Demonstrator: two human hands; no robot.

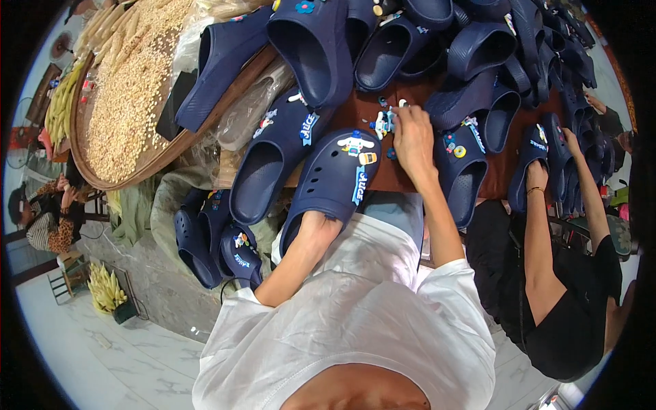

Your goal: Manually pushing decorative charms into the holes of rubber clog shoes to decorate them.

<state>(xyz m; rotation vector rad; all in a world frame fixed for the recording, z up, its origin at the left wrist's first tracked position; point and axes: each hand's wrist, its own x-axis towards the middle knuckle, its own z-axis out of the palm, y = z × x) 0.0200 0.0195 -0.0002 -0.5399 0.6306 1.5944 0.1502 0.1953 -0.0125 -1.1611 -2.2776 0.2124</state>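
Head view, lower centre: the left hand has its fingers closed round the heel of a navy clog, steadying it toe-away on the desk, apparently so its perforated upper faces up for fitting. Further up, right of centre, the right hand has its fingers pinched on a small charm among loose ones. Beyond, upper frame, lie heaped navy clogs; a grain-filled basket sits upper left.
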